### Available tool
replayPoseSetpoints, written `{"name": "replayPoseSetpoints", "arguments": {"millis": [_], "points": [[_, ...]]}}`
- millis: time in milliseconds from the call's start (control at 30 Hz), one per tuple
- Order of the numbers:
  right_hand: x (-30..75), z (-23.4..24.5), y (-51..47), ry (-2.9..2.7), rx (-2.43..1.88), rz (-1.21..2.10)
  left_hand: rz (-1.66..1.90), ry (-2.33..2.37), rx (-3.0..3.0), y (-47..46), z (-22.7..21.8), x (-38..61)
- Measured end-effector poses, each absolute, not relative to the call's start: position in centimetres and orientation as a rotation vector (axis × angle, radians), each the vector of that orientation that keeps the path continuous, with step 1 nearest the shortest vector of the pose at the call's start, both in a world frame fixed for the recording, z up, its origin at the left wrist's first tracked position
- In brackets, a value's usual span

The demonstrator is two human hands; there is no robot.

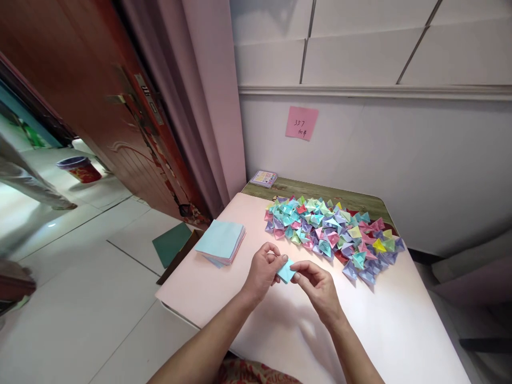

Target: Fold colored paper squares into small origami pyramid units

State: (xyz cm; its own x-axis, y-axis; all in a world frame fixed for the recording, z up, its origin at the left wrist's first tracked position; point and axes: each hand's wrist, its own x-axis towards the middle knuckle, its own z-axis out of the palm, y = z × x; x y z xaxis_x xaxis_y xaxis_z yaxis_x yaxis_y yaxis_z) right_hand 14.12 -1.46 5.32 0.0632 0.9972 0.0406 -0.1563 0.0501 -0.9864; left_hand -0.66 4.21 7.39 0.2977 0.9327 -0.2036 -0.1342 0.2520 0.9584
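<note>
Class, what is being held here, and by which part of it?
A small folded blue paper: the left grip pinches its upper-left side, the right grip its right corner.

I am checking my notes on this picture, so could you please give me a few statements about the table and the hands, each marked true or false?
1. The left hand and right hand both touch a small blue paper. True.
2. The left hand rests on the paper stack. False: the paper stack lies apart from it.
3. A pink note is on the wall above the table. True.
4. The folded pieces are all white. False: they show several colours, including pink, yellow and purple.
5. The top sheet of the stack is red. False: it is light blue.
</note>
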Motion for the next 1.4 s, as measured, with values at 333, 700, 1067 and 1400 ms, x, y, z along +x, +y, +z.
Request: {"name": "replayPoseSetpoints", "arguments": {"millis": [333,700,1067,1400], "points": [[14.3,5.5,-1.3,-0.933,-1.151,1.074,0.893,0.752,1.311,3.6,8.0,-2.0],[13.8,6.2,-1.4,-0.976,-1.127,0.988,0.97,0.774,1.244,3.5,8.4,-1.6],[13.1,6.0,-1.2,-0.938,-1.277,0.833,1.135,0.881,1.227,2.7,8.0,0.0],[12.9,6.1,-1.2,-0.894,-1.219,0.843,1.181,0.894,1.257,2.8,7.7,-0.1]]}}
